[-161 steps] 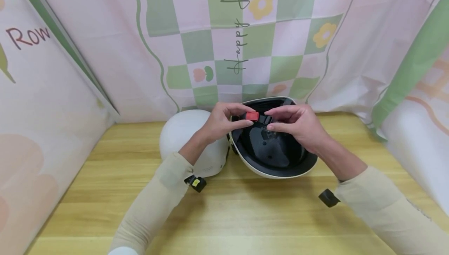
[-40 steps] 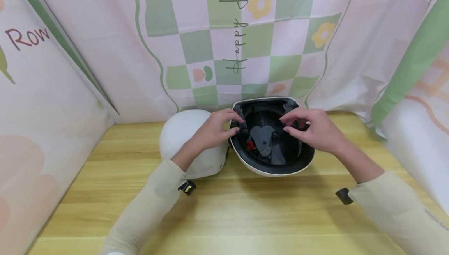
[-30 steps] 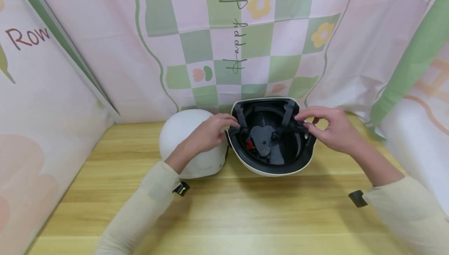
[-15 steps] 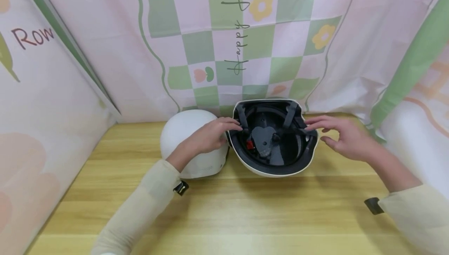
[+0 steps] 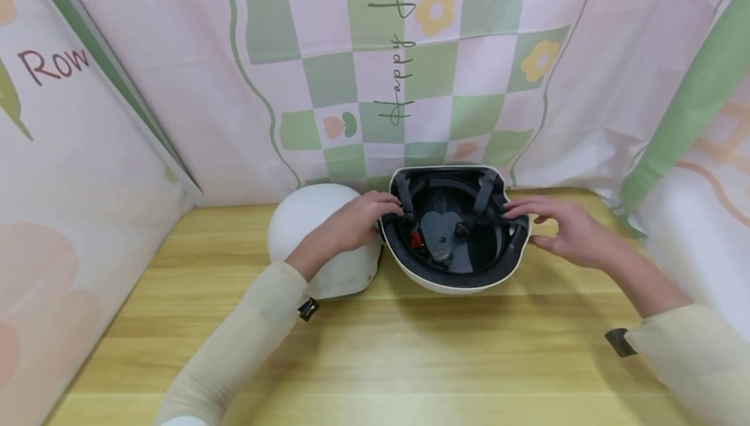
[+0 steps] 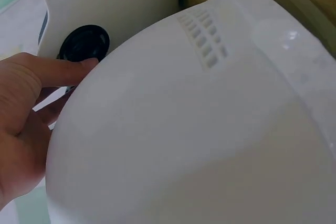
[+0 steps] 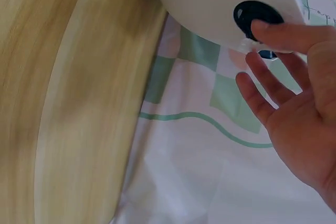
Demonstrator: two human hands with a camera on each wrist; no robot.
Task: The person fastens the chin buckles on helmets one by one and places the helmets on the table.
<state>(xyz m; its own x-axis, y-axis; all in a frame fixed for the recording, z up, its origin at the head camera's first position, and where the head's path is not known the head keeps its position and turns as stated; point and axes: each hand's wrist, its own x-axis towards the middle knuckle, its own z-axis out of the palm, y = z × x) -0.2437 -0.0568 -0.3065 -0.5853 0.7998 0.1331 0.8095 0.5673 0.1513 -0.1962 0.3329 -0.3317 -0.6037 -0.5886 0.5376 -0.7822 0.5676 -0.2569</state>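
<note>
An upturned white helmet (image 5: 463,287) with a black lining stands at the back of the wooden table, its opening facing me. Inside it lie grey straps (image 5: 483,191) and a red buckle (image 5: 416,240). My left hand (image 5: 354,221) pinches the helmet's left rim, thumb by a round black knob (image 6: 84,43) outside and fingertips over the edge. On the opposite rim my right hand (image 5: 565,227) does likewise, with the thumb on another black knob (image 7: 257,17). A second white helmet (image 5: 310,217) sits dome up, partly beneath my left forearm and hand.
The wooden table (image 5: 375,361) extends toward me in front of both helmets. Behind them hangs a printed curtain (image 5: 433,81), close to the upturned helmet's far edge. More patterned cloth (image 5: 82,172) closes off the left side, and the right side too.
Both hands held the red buckle and black strap earlier, then let go; the buckle now lies inside the helmet. The right hand moved right to the rim, and its thumb has closed onto the outside.
</note>
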